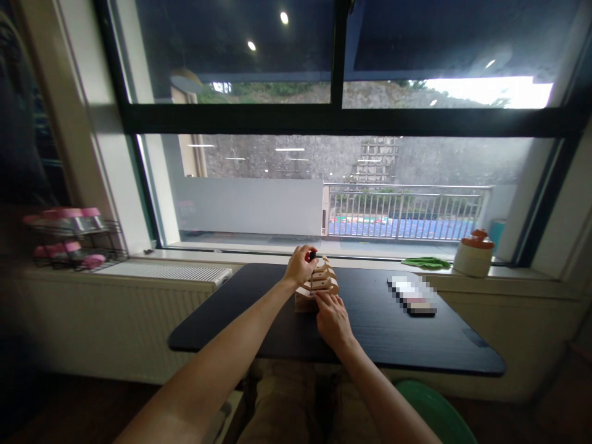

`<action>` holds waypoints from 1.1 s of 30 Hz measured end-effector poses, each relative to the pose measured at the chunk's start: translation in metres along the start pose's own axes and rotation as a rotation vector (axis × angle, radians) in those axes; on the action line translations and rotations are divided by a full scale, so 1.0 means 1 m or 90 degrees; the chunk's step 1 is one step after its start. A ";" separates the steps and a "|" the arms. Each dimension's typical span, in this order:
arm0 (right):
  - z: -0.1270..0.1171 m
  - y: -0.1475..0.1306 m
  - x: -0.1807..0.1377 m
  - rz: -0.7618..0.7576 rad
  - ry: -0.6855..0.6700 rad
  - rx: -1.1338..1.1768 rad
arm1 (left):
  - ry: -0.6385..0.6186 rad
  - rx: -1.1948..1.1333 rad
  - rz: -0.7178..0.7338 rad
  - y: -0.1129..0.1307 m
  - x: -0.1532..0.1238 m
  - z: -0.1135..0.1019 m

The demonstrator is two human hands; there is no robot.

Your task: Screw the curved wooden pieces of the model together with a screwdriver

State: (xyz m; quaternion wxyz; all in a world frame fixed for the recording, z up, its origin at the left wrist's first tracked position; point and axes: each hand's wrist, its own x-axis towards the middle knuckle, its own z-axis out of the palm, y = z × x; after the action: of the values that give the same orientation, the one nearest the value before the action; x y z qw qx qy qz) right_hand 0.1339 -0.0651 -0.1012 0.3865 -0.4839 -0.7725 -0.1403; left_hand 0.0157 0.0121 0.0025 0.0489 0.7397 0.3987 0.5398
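Observation:
A small light-wood rack [327,277] with several upright slats and scalloped edges stands on the dark table. My left hand [300,266] is closed round the dark and red handle of a screwdriver [312,280]. Its thin shaft points down, upright, to the near part of the rack; I cannot make out a screw at its tip. With fingers bent over the rack's near right edge, my right hand [333,317] grips the wood. The fingers and thumb partly hide the base.
The black table [222,314] stands against the windowsill. A pixelated phone-like object [413,296] lies at its right. On the sill are a green cloth [425,263] and a lidded jar [474,254]. A wire rack [111,237] with pink-lidded containers is left, above a radiator [115,320]. A green stool [435,410] is below.

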 end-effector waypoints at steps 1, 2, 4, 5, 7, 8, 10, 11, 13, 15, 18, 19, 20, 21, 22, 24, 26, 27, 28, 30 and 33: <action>0.000 0.000 0.000 0.000 -0.001 -0.001 | 0.006 0.013 0.008 0.000 0.001 0.000; 0.000 0.000 0.000 -0.001 -0.002 0.001 | 0.006 0.021 0.016 0.000 0.001 0.000; 0.000 0.000 0.000 -0.003 -0.004 0.006 | -0.003 0.023 0.029 -0.001 0.002 -0.001; 0.000 0.000 0.000 -0.002 -0.004 0.008 | -0.008 0.020 0.034 -0.002 0.002 0.000; -0.001 0.000 0.000 -0.001 -0.002 0.011 | -0.016 0.006 0.043 -0.002 0.002 0.001; -0.001 0.000 0.000 -0.001 0.000 0.011 | -0.021 -0.004 0.045 -0.002 0.002 0.001; -0.001 -0.001 0.000 -0.002 0.002 0.009 | -0.031 -0.023 0.044 -0.001 0.002 0.002; -0.001 -0.001 0.000 -0.002 0.002 0.008 | -0.036 -0.031 0.041 0.000 0.001 0.003; 0.000 -0.001 0.000 0.000 0.000 0.002 | -0.040 -0.038 0.030 0.001 0.000 0.003; -0.001 -0.001 0.000 0.001 -0.003 -0.003 | -0.028 -0.032 0.015 0.002 -0.001 0.003; -0.003 -0.001 0.000 0.000 -0.005 -0.004 | -0.003 -0.006 -0.001 0.001 -0.002 0.001; -0.004 -0.001 0.000 -0.001 -0.007 -0.004 | 0.001 0.002 -0.003 0.001 -0.001 0.000; -0.004 -0.001 0.000 -0.003 -0.009 -0.006 | 0.002 0.009 -0.004 0.001 -0.001 0.000; -0.005 -0.001 0.000 -0.004 -0.012 -0.008 | 0.003 0.016 -0.004 0.000 -0.001 -0.001; -0.005 -0.002 0.000 -0.004 -0.014 -0.012 | 0.005 0.021 -0.003 0.000 0.000 -0.001; -0.005 -0.002 0.000 -0.004 -0.016 -0.015 | 0.006 0.028 0.006 0.000 0.000 -0.002; -0.004 -0.002 0.000 -0.003 -0.013 -0.011 | 0.002 0.024 0.017 0.000 0.000 -0.002; -0.004 -0.002 0.000 -0.003 -0.011 -0.006 | -0.002 0.018 0.022 0.000 0.000 -0.001; -0.004 -0.002 0.000 -0.003 -0.009 -0.001 | -0.007 0.011 0.025 0.000 0.001 -0.001; -0.003 -0.001 0.000 -0.002 -0.006 0.007 | -0.022 -0.003 0.029 0.000 0.001 0.000; -0.003 -0.001 0.000 0.001 -0.009 0.014 | -0.038 -0.022 0.032 0.001 0.001 0.001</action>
State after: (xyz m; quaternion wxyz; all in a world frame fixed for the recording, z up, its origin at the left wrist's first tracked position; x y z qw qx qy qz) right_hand 0.1340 -0.0673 -0.0993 0.3867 -0.4810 -0.7764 -0.1279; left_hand 0.0172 0.0123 0.0033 0.0600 0.7642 0.3690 0.5255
